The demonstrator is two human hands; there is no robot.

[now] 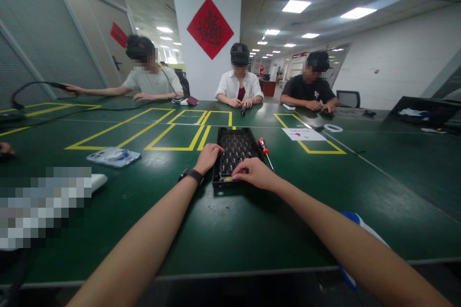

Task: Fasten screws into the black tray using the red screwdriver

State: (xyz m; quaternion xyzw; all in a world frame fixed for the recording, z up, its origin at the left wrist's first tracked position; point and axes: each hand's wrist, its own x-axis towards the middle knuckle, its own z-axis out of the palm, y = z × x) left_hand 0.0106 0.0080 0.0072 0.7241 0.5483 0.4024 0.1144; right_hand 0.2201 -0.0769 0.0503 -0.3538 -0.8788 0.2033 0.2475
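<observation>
Two hands at a black case, one along its side and one at its near end

Nearest, a blue-and-white object (351, 218) lies partly behind the right forearm on the green table (180, 249). The black case (223, 185) sits flat in front of the wearer, its short end toward the body, which puts its rows of small metallic parts within reach of both hands.

The right hand (256, 172) is mostly closed, thumb and fingers bent together over the near right corner, beside a small yellowish piece (228, 179). The bent fingers suit fine work; whether they pinch anything cannot be told. The left hand (209, 157) is half open, fingers loosely curved over the left rim, probably to steady the case; whether it grips the rim is unclear. Its wrist wears a dark watch (190, 175).

A red-handled screwdriver (265, 151) lies just right of the case, handy for the right hand. A pale, phone-like item (113, 157) lies well to the left. Farther off are yellow tape outlines (169, 148), a printed sheet (304, 135) and three seated people across the table.
</observation>
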